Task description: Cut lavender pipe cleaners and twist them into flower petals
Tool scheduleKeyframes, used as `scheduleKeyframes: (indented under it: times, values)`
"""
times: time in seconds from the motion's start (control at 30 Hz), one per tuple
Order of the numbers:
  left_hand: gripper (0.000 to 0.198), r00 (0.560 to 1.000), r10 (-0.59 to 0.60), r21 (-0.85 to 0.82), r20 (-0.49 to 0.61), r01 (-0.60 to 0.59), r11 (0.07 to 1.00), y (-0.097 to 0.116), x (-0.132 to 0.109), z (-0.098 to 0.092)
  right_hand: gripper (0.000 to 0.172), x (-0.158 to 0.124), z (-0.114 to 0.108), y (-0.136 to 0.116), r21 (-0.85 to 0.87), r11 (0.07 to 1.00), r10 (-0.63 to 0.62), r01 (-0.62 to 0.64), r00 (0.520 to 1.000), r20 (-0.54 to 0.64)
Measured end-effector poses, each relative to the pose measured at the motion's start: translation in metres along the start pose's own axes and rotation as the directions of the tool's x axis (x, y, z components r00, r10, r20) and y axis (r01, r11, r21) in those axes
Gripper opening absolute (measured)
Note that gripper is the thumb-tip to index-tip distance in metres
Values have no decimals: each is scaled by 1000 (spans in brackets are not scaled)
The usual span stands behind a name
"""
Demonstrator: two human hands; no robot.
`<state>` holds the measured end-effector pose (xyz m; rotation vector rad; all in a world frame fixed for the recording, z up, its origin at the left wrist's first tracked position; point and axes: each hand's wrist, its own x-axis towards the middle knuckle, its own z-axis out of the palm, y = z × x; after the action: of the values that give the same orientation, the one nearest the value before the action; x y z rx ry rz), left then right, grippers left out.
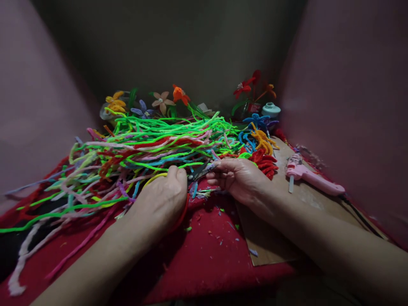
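Note:
My left hand (167, 191) is closed round the handles of a pair of scissors (200, 171), whose dark blades point up and to the right. My right hand (237, 176) pinches a short pale lilac piece of pipe cleaner (213, 167) at the blade tips. Just behind both hands spreads a large heap of fuzzy pipe cleaners (153, 140) in green, pink, red, blue and other colours. Small lilac and green clippings (202, 193) lie on the red cloth below the blades.
A pink glue gun (315, 179) lies on a brown board (266, 244) at the right. Red (265, 163), orange and blue fuzzy petals sit right of the heap. Fuzzy flowers (162, 101) and a pale blue-lidded container (270, 110) stand behind. Red cloth (204, 263) covers the table.

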<state>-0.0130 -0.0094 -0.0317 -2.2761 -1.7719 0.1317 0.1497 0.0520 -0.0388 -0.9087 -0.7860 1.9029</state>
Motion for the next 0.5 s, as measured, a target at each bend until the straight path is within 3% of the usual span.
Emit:
scheduleKeyframes:
  times: [0.3,0.5]
  values:
    - [21,999,1,92,-46,3,996,6,1,-3,12,0,1,1,-23,1000,-5,6,999,36]
    - [18,1000,2,30,27,-2,1000,6,0,-3,13,-2,2,2,-23,1000,-9,11,999,47]
